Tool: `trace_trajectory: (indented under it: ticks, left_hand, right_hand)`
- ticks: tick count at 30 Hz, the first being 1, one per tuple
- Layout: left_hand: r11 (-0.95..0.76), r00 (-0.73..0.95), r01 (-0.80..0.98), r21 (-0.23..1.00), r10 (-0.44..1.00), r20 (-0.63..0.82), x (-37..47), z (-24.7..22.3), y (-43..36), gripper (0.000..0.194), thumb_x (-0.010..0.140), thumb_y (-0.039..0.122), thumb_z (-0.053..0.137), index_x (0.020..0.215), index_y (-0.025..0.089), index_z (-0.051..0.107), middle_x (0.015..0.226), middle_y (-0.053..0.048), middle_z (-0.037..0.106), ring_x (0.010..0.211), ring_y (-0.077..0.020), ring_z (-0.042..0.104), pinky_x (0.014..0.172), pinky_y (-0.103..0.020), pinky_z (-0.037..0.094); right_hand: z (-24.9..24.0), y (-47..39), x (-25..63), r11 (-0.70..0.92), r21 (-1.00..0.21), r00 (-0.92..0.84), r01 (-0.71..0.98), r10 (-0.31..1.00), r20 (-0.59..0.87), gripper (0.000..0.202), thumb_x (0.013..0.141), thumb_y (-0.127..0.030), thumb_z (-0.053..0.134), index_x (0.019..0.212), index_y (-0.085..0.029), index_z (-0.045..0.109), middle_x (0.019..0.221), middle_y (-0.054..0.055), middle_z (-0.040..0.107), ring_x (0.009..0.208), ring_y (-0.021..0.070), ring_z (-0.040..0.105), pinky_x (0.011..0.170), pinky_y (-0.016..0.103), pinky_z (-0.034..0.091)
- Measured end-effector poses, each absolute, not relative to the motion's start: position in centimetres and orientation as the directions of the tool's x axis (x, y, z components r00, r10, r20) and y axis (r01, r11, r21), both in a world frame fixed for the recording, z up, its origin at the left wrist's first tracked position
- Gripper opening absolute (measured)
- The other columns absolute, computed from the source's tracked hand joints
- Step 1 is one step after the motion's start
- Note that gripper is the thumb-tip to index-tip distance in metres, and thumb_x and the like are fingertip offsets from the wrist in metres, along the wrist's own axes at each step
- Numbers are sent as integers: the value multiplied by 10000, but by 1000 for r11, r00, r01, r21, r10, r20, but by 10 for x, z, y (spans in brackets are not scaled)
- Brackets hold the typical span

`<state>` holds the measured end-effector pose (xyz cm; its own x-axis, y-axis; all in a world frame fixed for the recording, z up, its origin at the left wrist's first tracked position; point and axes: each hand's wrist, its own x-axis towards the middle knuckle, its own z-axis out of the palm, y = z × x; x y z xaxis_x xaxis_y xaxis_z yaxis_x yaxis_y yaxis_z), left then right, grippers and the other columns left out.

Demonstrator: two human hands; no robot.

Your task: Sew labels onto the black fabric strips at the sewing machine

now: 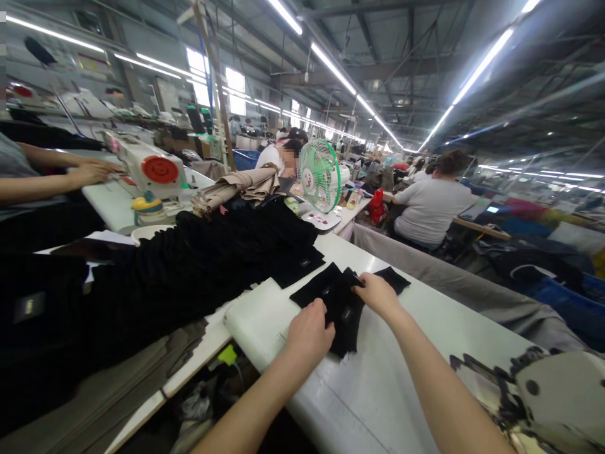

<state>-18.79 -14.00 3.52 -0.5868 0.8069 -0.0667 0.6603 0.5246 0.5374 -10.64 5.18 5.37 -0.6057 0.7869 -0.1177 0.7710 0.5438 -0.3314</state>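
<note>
Black fabric pieces [347,312] lie on the white table [378,372] in front of me, small labels showing on them. My left hand [312,328] is at their near left edge, its fingers curled together; what it may pinch is hidden. With fingers pinched, my right hand [378,293] grips the black fabric near its upper middle. A large heap of black garments [189,265] stretches from the far left to the table's left edge.
A sewing machine head [558,391] stands at the lower right. Beyond the table are a green fan [321,176], rolled beige cloth [241,189] and a grey cloth barrier [425,277]. Another person's hands [92,173] work at a machine on the left; a seated person is ahead right.
</note>
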Motion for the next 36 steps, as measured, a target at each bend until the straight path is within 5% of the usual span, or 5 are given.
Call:
trace_trajectory:
  ticks: [5, 13, 21, 28, 36]
  left_hand:
    - [447, -552, 626, 639, 833, -41, -217, 60, -149, 125, 869, 225, 624, 938, 220, 520, 899, -13, 670, 861, -211, 658, 701, -285, 426]
    - [515, -557, 665, 541, 825, -101, -277, 51, -122, 339, 794, 299, 712, 1068, 166, 562, 1085, -101, 670, 1022, -262, 656, 833, -299, 485]
    - [484, -453, 722, 495, 871, -191, -282, 43, -113, 643, 624, 409, 839, 1166, 140, 621, 1243, -174, 644, 1192, -393, 594, 968, -407, 478]
    - [139, -136, 319, 938, 986, -100, -288, 37, -130, 497, 672, 457, 804, 1066, 187, 667, 1029, -32, 738, 980, -258, 680, 806, -308, 514]
    - [288, -437, 428, 857, 896, -83, -337, 74, -119, 273, 763, 401, 700, 904, 168, 713, 876, -19, 730, 841, -224, 683, 678, -275, 508]
  right_hand:
    - [81, 64, -94, 523, -502, -643, 689, 761, -90, 196, 890, -332, 726, 872, -142, 679, 792, 9, 658, 806, 188, 648, 740, 318, 527]
    - [40, 71, -142, 348, -657, -619, 669, 751, -232, 305, 973, -362, 640, 1199, -158, 625, 1172, 73, 650, 972, 208, 661, 829, 400, 578]
    - [40, 66, -141, 240, -718, -643, 653, 676, -358, 281, 979, -357, 634, 1172, -154, 628, 1113, 64, 662, 902, 182, 668, 773, 367, 586]
    - [101, 48, -114, 308, -865, -843, 395, 497, -208, 164, 747, -130, 728, 901, -165, 682, 830, -17, 720, 853, 180, 686, 792, 260, 536]
    - [106, 65, -179, 292, -802, -728, 522, 642, -239, 215, 936, -312, 672, 1075, -148, 655, 991, 38, 686, 820, 165, 666, 717, 321, 570]
